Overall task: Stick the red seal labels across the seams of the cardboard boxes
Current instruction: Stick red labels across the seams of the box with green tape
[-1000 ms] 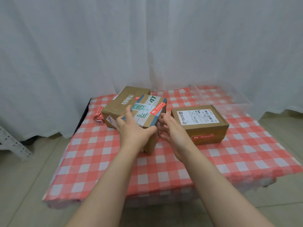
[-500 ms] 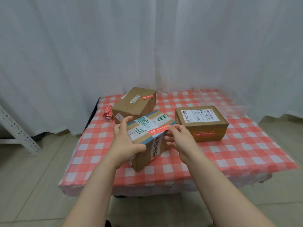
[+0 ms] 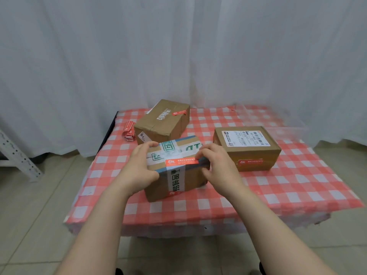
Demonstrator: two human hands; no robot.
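Note:
A cardboard box [image 3: 188, 180] wrapped in white and green printed tape stands at the table's front middle. A red seal label [image 3: 179, 161] lies along its top front edge. My left hand [image 3: 140, 167] grips the box's left end, fingers curled over the top. My right hand [image 3: 215, 165] holds the right end, and its fingertips press on the label's right end. A plain brown box [image 3: 164, 124] with a red label [image 3: 178, 112] on top stands behind. A third box [image 3: 248, 149] with a shipping label and a red label [image 3: 251, 162] on its front stands to the right.
A small stack of red seal labels [image 3: 129, 131] lies at the table's back left. The table wears a red and white checked cloth [image 3: 278, 187]. A clear plastic bin [image 3: 278, 120] sits at the back right. White curtains hang behind, and a metal rack leg [image 3: 17, 155] stands at the left.
Both hands have brought the taped box from the plain box at the back towards me and set it at the table's front, turned square to me. The camera has moved back.

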